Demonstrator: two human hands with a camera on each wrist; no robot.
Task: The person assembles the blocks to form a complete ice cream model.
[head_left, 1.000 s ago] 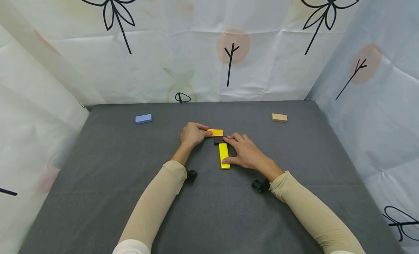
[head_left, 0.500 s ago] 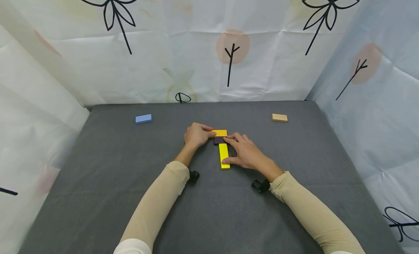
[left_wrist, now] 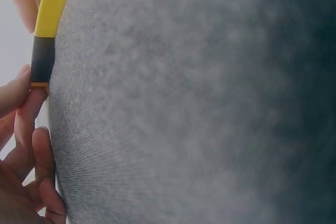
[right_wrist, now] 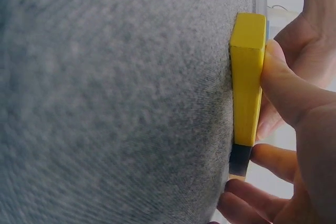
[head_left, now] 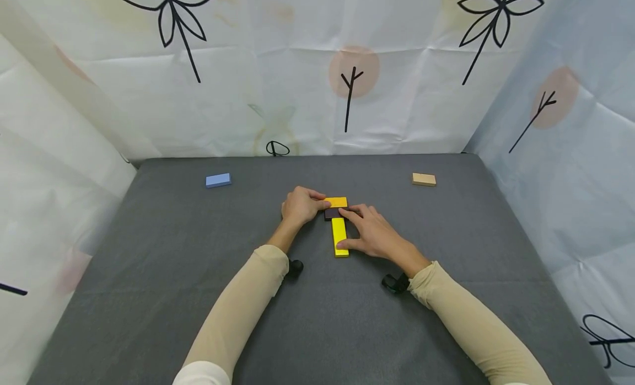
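Items lying apart on the grey mat (head_left: 149,297)
Blue block (head_left: 218,180) at far left; tan block (head_left: 424,179) at far right; patterned white sheets (head_left: 278,87) enclose three sides.

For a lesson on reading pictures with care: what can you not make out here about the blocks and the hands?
- Head view: the left hand covers the left end of the orange block, so its full length is hidden.
- Head view: the right hand overlaps the dark block; its right end is unseen.
- Left wrist view: the yellow block is cut off by the top edge.
- Blue block and tan block: too small for detail.
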